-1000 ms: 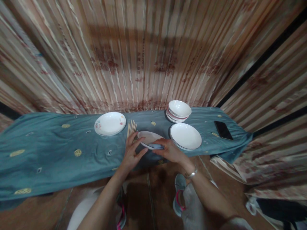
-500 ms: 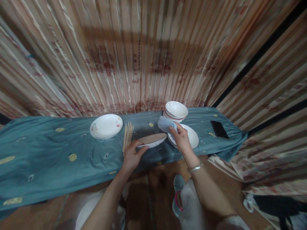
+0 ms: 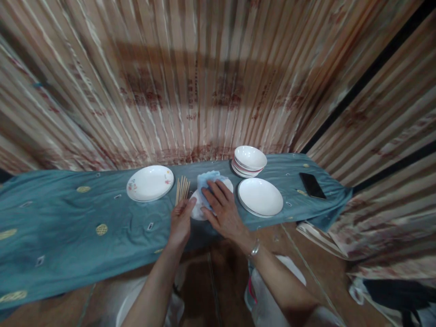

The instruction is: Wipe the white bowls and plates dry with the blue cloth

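Observation:
A white plate (image 3: 196,211) is tilted in front of me, its left rim gripped by my left hand (image 3: 180,221), thumb on top. My right hand (image 3: 224,212) lies with fingers spread over a light blue cloth (image 3: 203,182), pressing it on the plate's face. Much of the plate is hidden under the cloth and hand. Just behind my left hand is a bunch of wooden chopsticks (image 3: 183,187). White plates (image 3: 260,197) are stacked to the right of my right hand.
Stacked bowls (image 3: 250,159) stand at the back, and flower-patterned plates (image 3: 150,182) lie left of the chopsticks. A black phone (image 3: 312,185) rests at the right end of the table with its teal cloth (image 3: 68,227). A curtain (image 3: 204,91) hangs right behind the table.
My right hand has moved left with the cloth, from above the right plate stack onto the held plate. The plate has turned its upper face more toward me.

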The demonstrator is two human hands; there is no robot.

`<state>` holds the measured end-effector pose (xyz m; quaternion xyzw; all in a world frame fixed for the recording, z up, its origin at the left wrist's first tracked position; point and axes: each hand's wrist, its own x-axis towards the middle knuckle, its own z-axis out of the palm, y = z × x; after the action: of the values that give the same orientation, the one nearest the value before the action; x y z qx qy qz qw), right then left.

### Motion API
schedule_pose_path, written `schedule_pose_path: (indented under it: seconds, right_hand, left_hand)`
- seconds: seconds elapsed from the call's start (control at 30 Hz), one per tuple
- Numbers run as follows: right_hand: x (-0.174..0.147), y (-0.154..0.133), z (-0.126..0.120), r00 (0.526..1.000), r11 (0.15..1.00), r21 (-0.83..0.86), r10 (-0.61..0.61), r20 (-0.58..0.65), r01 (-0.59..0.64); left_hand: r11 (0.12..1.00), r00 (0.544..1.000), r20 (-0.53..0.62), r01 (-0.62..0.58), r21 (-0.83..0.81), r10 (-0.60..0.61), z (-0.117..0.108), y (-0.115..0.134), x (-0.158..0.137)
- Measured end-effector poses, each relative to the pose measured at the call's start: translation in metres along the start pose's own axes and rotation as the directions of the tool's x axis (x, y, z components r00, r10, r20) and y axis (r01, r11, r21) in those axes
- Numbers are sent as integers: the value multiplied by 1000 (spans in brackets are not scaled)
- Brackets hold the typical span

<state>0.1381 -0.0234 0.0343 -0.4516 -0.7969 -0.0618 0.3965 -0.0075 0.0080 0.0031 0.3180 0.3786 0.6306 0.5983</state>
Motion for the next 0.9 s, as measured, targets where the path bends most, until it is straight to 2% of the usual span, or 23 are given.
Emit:
schedule_pose_path:
  seconds: [0.13,0.3,0.43,0.9]
  right_hand:
    - [2,-12,17,997,997,-75,-14,75,20]
    - [7,-12,29,999,992,-125,28,46,-22]
    - [10,-7,36,994,984,-167,74,83,-59]
    - [14,10,37,979,971,-128,206,11,-203]
  left_hand:
    - [999,999,-25,35,-35,-36,-1,6,-2]
    - [994,997,-16,74,-76,-75,-3,9,0]
    - [990,997,-1,79,-119,-79,-4,7,5]
    - [987,997,6,78,-140,-78,-3,6,9]
